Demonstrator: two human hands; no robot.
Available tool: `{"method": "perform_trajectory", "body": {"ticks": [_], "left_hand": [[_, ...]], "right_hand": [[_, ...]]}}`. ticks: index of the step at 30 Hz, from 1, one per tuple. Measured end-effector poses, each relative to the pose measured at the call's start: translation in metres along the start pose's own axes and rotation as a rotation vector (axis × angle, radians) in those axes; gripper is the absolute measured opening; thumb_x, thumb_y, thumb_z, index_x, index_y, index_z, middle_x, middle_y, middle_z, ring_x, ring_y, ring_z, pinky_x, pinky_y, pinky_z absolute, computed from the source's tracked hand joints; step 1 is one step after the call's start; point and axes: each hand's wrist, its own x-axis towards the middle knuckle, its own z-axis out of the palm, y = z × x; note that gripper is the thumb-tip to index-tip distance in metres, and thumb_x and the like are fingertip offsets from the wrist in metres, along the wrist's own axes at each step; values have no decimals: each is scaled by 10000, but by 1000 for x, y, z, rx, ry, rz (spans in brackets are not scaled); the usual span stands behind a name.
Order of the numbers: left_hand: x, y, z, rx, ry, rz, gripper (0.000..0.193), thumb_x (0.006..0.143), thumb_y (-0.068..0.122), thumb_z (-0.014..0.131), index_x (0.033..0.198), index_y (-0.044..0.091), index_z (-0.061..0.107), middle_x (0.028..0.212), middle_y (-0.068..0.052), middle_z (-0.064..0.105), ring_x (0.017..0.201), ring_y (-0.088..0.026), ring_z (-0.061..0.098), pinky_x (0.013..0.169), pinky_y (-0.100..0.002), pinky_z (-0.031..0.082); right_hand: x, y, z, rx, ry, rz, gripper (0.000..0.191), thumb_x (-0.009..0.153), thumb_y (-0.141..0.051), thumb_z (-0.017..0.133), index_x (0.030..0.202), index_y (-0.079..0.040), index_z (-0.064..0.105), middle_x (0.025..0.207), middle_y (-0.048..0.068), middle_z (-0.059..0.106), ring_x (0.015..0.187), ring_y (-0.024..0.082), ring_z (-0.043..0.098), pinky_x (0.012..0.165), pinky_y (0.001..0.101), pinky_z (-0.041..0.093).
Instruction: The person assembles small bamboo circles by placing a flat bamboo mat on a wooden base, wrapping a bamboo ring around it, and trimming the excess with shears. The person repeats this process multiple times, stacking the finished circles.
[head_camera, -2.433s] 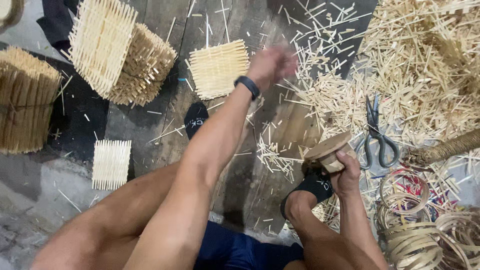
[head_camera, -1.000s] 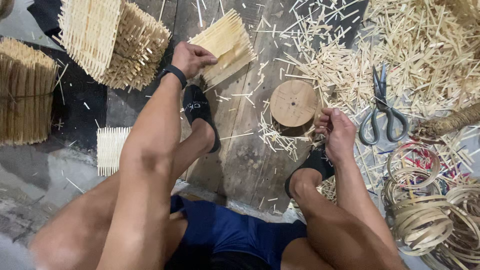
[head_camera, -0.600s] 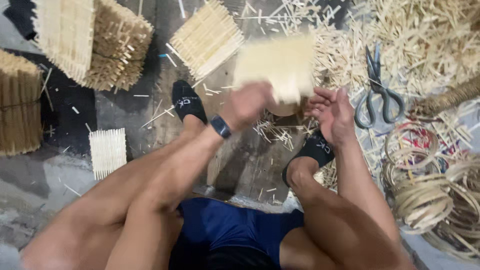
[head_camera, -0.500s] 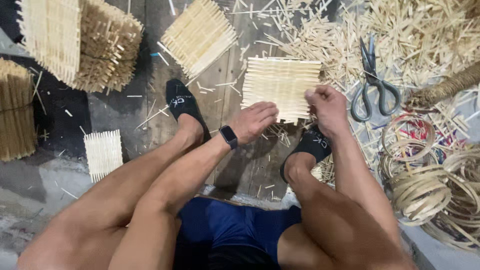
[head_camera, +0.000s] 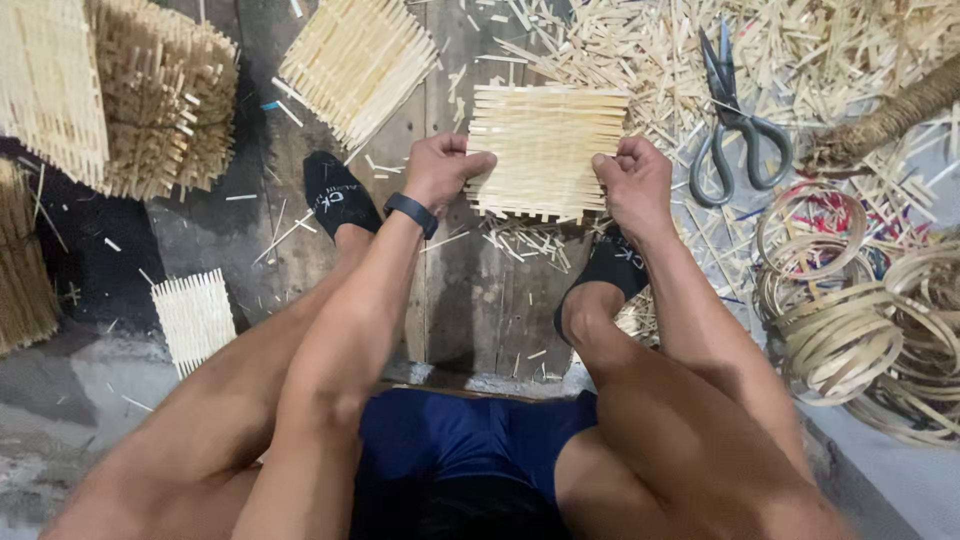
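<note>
Woven bamboo mat (head_camera: 545, 150) flat on plank floor (head_camera: 470, 290) between feet. Left hand (head_camera: 445, 170) grip pinched on left edge, right hand (head_camera: 630, 180) grip clamped on right edge. Step: squaring mat, seemingly. Scissors (head_camera: 735, 120) near right.

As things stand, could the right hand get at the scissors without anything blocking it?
Probably yes. The right hand grips the right edge of the woven bamboo mat, and the scissors lie just to its right on loose bamboo slivers, uncovered. It would have to let go of the mat first.
</note>
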Motion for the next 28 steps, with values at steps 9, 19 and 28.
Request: {"method": "perform_trajectory", "body": {"ticks": [9,19,28], "left_hand": [[-6,12,-15,230,10,15,279,786,164,855,1001,3,780,859,-2,720,702,-66,611,605,-236,499],[-20,41,-35,38,155,71,689,837,88,840,1398,-12,453,1054,-81,666,800,-129,687,618,-237,584],[-62,98,8,365,251,723,504,1035,82,793,1457,47,520,1377,-121,586,1243,-227,616,985,-328,625]], "right_hand": [[-12,8,-21,-93,181,-106,200,970,-58,712,1146,-11,629,887,22,682,751,69,631,645,224,518],[-94,24,-203,-1298,489,-224,320,763,-272,847,923,-41,696,899,227,669,818,440,664,766,525,538],[-108,1,-191,-1082,479,-72,117,1038,-100,612,1100,-11,567,900,229,671,845,449,657,800,553,504]]}}
